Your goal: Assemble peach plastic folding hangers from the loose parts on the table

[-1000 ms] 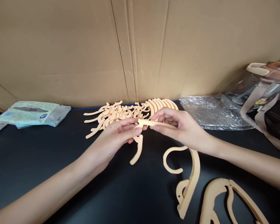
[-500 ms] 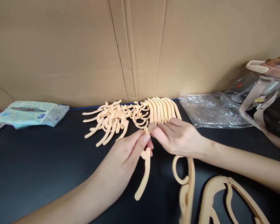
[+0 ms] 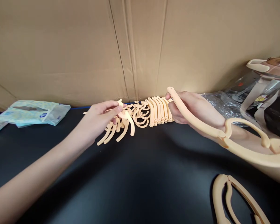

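Observation:
My left hand (image 3: 96, 116) pinches a curved beige hanger piece (image 3: 131, 123) between thumb and fingers, above a loose pile of similar curved pieces (image 3: 108, 135). My right hand (image 3: 197, 109) grips a beige folding hanger (image 3: 196, 122), raised off the table; its long arm and hook stretch back along my right forearm, and its far end leaves the view. Just left of that hand lies a neat row of curved hanger arms (image 3: 157, 110). Hook-shaped pieces (image 3: 140, 119) lie between the pile and the row. My left hand partly hides the pile.
Another folded beige hanger (image 3: 220, 191) lies on the black table (image 3: 135, 183) at the lower right. A tissue pack (image 3: 37, 112) sits at the left. Clear plastic wrap (image 3: 214, 107) and a strapped water bottle (image 3: 270, 74) are at the right. A cardboard wall (image 3: 84, 53) rises behind.
My hands have parted. The left has moved left and away with the curved piece, over the pile. The right has moved right and lifted the hanger, which now points away from me.

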`<state>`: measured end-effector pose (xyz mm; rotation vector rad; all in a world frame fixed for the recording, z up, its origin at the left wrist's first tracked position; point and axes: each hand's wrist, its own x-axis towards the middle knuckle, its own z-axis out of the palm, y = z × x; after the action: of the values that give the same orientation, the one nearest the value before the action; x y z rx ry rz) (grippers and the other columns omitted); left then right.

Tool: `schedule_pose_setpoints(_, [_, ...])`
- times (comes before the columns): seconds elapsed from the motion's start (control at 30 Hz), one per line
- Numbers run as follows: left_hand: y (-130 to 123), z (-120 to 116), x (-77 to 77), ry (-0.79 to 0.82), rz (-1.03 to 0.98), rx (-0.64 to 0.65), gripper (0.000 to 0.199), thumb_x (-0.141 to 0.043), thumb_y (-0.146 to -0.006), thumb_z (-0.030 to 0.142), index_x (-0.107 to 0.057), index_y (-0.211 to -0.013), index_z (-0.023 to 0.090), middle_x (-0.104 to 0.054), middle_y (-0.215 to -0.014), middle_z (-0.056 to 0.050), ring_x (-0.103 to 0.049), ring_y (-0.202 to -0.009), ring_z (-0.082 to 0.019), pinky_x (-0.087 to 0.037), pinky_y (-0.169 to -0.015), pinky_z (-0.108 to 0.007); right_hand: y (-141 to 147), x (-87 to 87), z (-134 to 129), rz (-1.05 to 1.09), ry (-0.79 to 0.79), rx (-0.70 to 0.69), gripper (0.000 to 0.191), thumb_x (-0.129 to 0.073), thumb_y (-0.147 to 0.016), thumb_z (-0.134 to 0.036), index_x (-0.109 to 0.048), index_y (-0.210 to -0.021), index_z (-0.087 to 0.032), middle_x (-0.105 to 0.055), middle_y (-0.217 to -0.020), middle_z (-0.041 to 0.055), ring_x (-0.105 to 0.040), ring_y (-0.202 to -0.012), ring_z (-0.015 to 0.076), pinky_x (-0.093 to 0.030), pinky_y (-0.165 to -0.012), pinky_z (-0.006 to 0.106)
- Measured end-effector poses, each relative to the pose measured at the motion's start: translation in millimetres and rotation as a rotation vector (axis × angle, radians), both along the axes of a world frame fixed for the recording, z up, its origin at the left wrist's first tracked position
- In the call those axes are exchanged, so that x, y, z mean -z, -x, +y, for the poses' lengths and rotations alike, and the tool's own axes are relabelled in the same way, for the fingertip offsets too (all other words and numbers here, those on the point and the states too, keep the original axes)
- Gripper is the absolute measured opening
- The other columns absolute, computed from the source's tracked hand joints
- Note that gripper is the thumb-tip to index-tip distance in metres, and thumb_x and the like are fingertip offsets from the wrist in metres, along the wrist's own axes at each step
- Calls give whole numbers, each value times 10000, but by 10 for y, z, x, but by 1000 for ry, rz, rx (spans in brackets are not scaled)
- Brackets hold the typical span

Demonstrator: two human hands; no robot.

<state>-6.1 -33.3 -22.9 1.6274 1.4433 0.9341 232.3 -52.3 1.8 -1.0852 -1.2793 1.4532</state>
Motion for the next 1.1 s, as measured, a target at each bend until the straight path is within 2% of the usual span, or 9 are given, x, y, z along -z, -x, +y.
schedule_pose_setpoints(0.1, [125,123,77,-49,70,-97,403,-675,-766,510,-701,-1005,185,-622,-786,-12,-513,-654,-149,-394,-586,-250,-43,83,33,91,-3,21,183,-434,-939,-250,-506,-785,-184,-435,-477,-62,-351,-384,66,-265,-393,205])
schedule_pose_setpoints(0.27, [38,-3,48,-329,225,-227,404,-625,-848,414,-632,-1191,202,-565,-1195,-27,-441,-1185,-235,-363,-950,-284,-99,145,80,42,-138,77,132,-471,-907,-234,-468,-785,-181,-618,-681,4,-560,-526,89,-438,-532,218])
schedule_pose_setpoints(0.3, [-25,-66,28,-279,200,-146,390,-564,-895,435,-622,-1217,224,-590,-1196,-24,-501,-1136,-218,-383,-955,-291,-96,150,78,29,-177,103,113,-469,-905,-229,-439,-802,-194,-627,-710,3,-587,-560,97,-457,-564,226])
schedule_pose_setpoints(0.4, [-232,-267,-12,121,-327,102,443,-527,-881,562,-667,-1134,227,-675,-1108,-59,-622,-954,-225,-494,-807,-316,-73,174,50,20,-327,186,125,-450,-906,-206,-349,-839,-238,-588,-689,-41,-619,-592,117,-471,-591,250])
schedule_pose_setpoints(0.5, [-353,-412,-14,434,-419,267,376,-669,-814,494,-694,-1059,210,-697,-1001,-74,-614,-717,-163,-462,-600,-254,-76,195,18,-41,-476,227,135,-416,-903,-171,-321,-864,-258,-562,-681,-51,-618,-605,131,-476,-622,284])
schedule_pose_setpoints(0.67, [-318,-453,-34,361,-252,286,304,-615,-860,431,-674,-714,172,-504,-553,13,-340,-475,-72,-252,-467,-221,-196,144,40,-504,-840,255,116,-470,-874,-164,-389,-900,-243,-634,-939,57,-613,-841,183,-479,-741,349])
schedule_pose_setpoints(0.83, [-308,-424,-72,401,-220,337,324,-661,-801,398,-559,-596,170,-476,-544,30,-260,-419,-48,-186,-422,-221,-222,110,10,-1388,-1402,91,159,-440,-956,-250,-583,-955,-182,-661,-850,80,-575,-825,228,-393,-834,442])
schedule_pose_setpoints(0.97, [-338,-476,-55,442,-143,320,360,-658,-782,414,-500,-566,174,-431,-505,41,-264,-419,-50,-165,-392,-199,-102,169,-121,-1403,-1445,-194,295,-349,-983,-157,-642,-950,-171,-629,-732,53,-558,-700,179,-401,-709,360])
schedule_pose_setpoints(1.1, [-362,-520,-29,418,-62,290,384,-645,-768,424,-445,-546,183,-384,-474,49,-270,-429,-62,-179,-380,-187,-26,257,-204,-1398,-1481,-268,364,-276,-994,-133,-639,-1018,-119,-609,-658,54,-524,-563,165,-363,-525,325])
